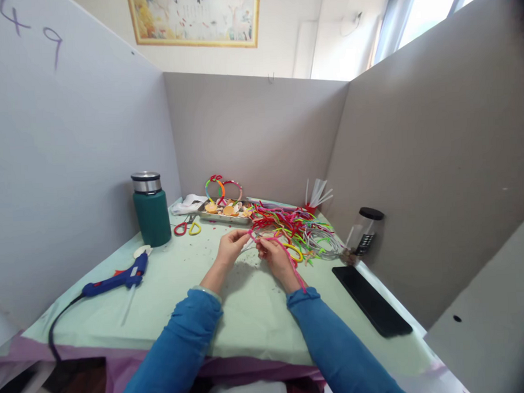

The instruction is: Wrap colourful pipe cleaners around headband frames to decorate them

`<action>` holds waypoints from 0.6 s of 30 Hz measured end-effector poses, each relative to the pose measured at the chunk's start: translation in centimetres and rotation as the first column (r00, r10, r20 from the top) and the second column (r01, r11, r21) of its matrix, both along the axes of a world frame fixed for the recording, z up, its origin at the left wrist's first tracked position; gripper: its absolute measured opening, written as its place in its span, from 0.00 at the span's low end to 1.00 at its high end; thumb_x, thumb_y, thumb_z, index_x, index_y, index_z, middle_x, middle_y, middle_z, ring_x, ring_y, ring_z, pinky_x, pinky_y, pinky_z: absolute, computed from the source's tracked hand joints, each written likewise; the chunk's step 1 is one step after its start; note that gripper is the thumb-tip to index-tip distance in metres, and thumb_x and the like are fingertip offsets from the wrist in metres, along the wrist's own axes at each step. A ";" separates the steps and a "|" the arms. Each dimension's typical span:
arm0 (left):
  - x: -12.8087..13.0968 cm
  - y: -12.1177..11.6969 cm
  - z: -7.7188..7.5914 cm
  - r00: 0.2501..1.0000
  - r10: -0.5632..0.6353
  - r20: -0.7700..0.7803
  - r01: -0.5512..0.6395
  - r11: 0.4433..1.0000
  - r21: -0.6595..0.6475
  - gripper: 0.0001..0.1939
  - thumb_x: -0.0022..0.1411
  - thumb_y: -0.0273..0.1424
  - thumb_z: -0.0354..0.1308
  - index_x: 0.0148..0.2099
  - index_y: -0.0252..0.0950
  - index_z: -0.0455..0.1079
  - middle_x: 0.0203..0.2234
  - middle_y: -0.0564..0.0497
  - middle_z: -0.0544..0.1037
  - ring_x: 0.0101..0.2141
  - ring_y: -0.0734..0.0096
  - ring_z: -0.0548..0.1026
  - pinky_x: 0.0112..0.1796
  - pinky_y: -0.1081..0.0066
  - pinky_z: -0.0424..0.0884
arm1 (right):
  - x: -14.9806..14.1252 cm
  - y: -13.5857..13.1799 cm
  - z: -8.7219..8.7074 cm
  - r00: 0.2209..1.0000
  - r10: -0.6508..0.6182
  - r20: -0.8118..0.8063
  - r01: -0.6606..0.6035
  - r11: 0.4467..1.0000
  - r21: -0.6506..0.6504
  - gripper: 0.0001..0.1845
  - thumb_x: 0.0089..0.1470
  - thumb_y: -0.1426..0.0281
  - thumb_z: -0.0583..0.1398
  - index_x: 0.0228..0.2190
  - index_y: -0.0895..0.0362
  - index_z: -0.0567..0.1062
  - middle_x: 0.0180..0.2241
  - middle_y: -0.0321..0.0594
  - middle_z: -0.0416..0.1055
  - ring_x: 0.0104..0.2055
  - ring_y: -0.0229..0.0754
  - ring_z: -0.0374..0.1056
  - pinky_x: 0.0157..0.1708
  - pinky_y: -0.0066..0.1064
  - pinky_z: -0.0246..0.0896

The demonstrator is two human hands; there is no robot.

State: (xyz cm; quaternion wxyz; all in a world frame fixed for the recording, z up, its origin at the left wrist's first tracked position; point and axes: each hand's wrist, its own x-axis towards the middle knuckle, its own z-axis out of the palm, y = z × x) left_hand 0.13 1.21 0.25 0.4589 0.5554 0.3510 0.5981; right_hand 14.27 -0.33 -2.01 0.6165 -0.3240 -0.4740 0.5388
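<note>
**Bright, With Soft Edges**

We get glare from the grey-framed glass window (427,12) at upper right, faint shadows on the smooth pale-green table cover (250,327), a darkened right edge and a seemingly blurred lower-left corner.

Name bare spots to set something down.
Pale green table covering lies bare between the blue glue gun and blue-sleeved left forearm, and between that and the right forearm, near the front. The rear is crowded: multicoloured fuzzy-stem heap, shallow metal tray.

My left hand (230,247), right hand (274,257) pinch fuzzy pink strand (289,259) above pale green table (174,287), near tangled multicoloured heap (284,220).
</note>
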 end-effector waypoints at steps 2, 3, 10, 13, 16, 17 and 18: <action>0.0 -0.1 0.0 1.000 -0.017 -0.003 0.017 1.000 0.013 0.18 0.44 0.40 0.65 0.34 0.30 0.74 0.23 0.50 0.76 0.23 0.77 0.68 0.24 0.77 0.61 | -0.1 0.0 -0.1 0.998 0.060 0.019 -0.058 0.996 -0.064 0.12 0.42 0.60 0.62 0.24 0.57 0.73 0.22 0.34 0.66 0.21 0.33 0.56 0.21 0.27 0.51; 0.0 -0.1 0.0 1.000 -0.029 -0.006 0.029 0.999 0.018 0.17 0.44 0.39 0.65 0.33 0.30 0.74 0.24 0.50 0.76 0.23 0.77 0.69 0.25 0.76 0.62 | -0.1 0.1 -0.2 0.996 0.083 0.040 -0.079 0.993 -0.089 0.13 0.42 0.60 0.62 0.24 0.57 0.73 0.22 0.34 0.66 0.20 0.33 0.56 0.20 0.26 0.50; 0.1 -0.7 0.2 0.986 -0.144 -0.079 0.143 0.989 -0.026 0.16 0.46 0.39 0.64 0.33 0.31 0.75 0.17 0.53 0.74 0.17 0.81 0.64 0.19 0.78 0.57 | -0.5 0.0 -0.7 0.973 0.039 0.227 -0.039 0.999 -0.004 0.16 0.46 0.55 0.59 0.23 0.56 0.70 0.19 0.32 0.64 0.17 0.31 0.52 0.17 0.26 0.44; 0.1 -1.1 0.4 0.962 -0.222 -0.158 0.218 0.975 -0.043 0.16 0.48 0.39 0.62 0.35 0.31 0.76 0.16 0.53 0.73 0.15 0.82 0.61 0.17 0.79 0.53 | -0.5 0.0 -0.8 0.960 0.017 0.278 -0.019 1.000 0.006 0.19 0.47 0.53 0.58 0.20 0.56 0.67 0.14 0.30 0.59 0.15 0.31 0.47 0.16 0.26 0.39; 0.2 -1.4 0.4 0.938 -0.268 -0.218 0.265 0.963 -0.047 0.17 0.49 0.39 0.62 0.37 0.31 0.77 0.16 0.53 0.74 0.15 0.82 0.61 0.17 0.78 0.53 | -0.6 0.3 -1.2 0.962 -0.010 0.272 0.020 0.999 -0.034 0.20 0.45 0.53 0.57 0.17 0.55 0.63 0.12 0.28 0.55 0.14 0.31 0.45 0.15 0.27 0.37; 0.2 -1.3 0.4 0.936 -0.268 -0.226 0.265 0.963 -0.043 0.18 0.48 0.39 0.62 0.37 0.31 0.77 0.17 0.52 0.75 0.16 0.81 0.62 0.17 0.78 0.55 | -0.6 0.4 -1.3 0.963 -0.023 0.268 0.035 0.999 -0.042 0.20 0.45 0.52 0.57 0.17 0.55 0.63 0.11 0.28 0.55 0.14 0.31 0.45 0.15 0.27 0.37; 0.2 -1.2 0.3 0.941 -0.251 -0.226 0.250 0.968 -0.034 0.17 0.48 0.40 0.62 0.36 0.31 0.77 0.18 0.52 0.75 0.17 0.80 0.64 0.18 0.78 0.57 | -0.6 0.5 -1.4 0.962 -0.030 0.271 0.043 0.998 -0.044 0.20 0.45 0.52 0.57 0.18 0.55 0.63 0.12 0.29 0.55 0.14 0.31 0.45 0.15 0.27 0.37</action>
